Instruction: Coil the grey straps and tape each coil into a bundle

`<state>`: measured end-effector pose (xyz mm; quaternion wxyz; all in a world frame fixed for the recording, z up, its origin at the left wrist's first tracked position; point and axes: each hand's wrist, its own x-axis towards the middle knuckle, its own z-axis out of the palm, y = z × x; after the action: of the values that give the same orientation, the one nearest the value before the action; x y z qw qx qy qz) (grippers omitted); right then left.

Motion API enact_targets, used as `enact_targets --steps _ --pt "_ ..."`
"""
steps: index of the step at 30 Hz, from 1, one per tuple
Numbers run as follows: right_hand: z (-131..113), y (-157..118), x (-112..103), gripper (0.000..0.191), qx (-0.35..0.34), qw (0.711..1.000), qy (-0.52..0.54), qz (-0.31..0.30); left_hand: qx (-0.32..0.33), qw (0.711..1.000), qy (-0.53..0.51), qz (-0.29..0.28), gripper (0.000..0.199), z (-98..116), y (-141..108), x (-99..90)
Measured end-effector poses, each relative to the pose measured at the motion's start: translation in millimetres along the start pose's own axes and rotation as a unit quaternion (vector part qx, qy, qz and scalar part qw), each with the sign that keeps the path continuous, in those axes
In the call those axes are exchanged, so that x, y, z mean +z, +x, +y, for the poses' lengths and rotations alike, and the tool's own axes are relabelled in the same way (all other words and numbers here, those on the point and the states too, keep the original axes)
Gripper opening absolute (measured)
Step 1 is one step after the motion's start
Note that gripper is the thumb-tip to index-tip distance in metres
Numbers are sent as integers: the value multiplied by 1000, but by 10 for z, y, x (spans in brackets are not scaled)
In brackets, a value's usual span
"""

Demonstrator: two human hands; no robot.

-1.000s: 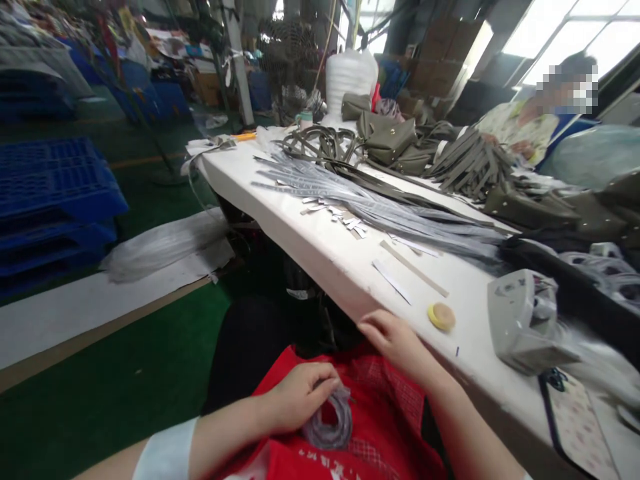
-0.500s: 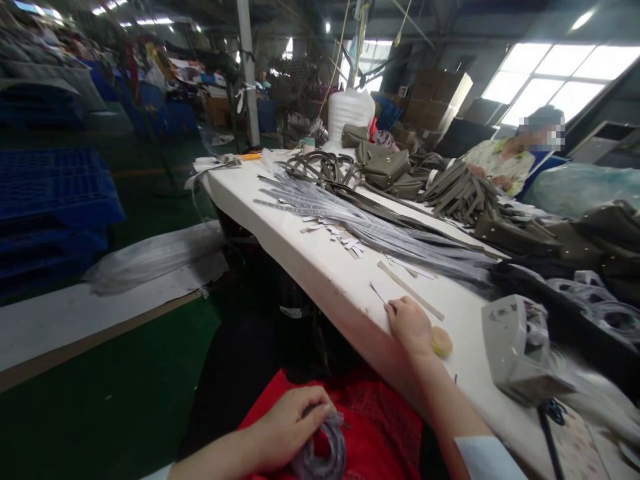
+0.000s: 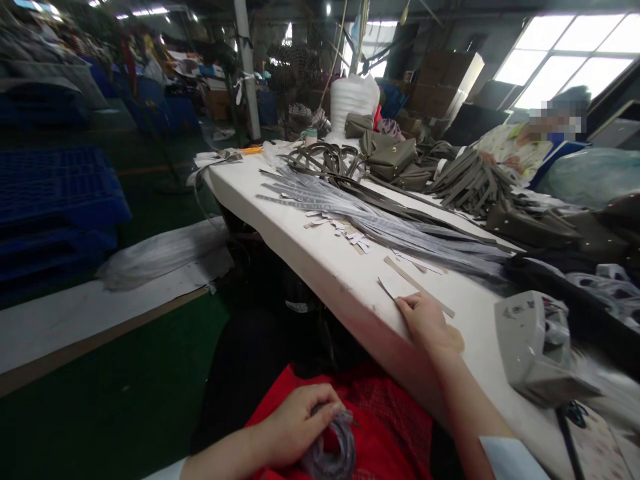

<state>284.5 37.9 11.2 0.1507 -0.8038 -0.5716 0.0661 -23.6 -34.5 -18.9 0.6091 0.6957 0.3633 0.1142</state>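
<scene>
My left hand [image 3: 307,423] is closed around a coiled strap [image 3: 343,447] in a greyish, clear-looking wrap, held over the red cloth [image 3: 390,413] on my lap. At the near edge of the white table, my right hand [image 3: 425,320] pinches one end of a thin narrow strip [image 3: 386,289], whose free end points away to the left. Just beyond that hand lies a flat beige strip [image 3: 420,287]. A round yellowish-beige thing [image 3: 457,339] sits by my right wrist, partly hidden behind it. Small paper scraps [image 3: 350,233] lie farther up the table.
Long plastic-wrapped straps [image 3: 380,217] stretch across the white table [image 3: 320,267]. Olive bags [image 3: 390,157] and dark straps [image 3: 465,180] are piled behind. A white tape-dispenser-like device [image 3: 530,340] stands at right. Across the table sits a person [image 3: 520,147]. Blue pallets [image 3: 55,200] are at left.
The whole view has shifted, so most things sit a little farther right. The strip in my right hand has turned slightly, and my wrist covers more of the round thing. My left hand keeps its hold.
</scene>
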Motion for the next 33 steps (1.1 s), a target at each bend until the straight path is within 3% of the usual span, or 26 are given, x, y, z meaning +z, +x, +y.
enact_targets --steps 9,18,33 --pt "-29 0 -96 28 38 998 52 -10 8 1000 -9 -2 37 -7 8 -16" --pt "32 -87 108 30 51 995 61 55 -17 998 -60 -2 38 -65 28 21" --pt "-60 20 17 32 44 996 -82 -1 -29 998 -61 -11 42 -23 42 17"
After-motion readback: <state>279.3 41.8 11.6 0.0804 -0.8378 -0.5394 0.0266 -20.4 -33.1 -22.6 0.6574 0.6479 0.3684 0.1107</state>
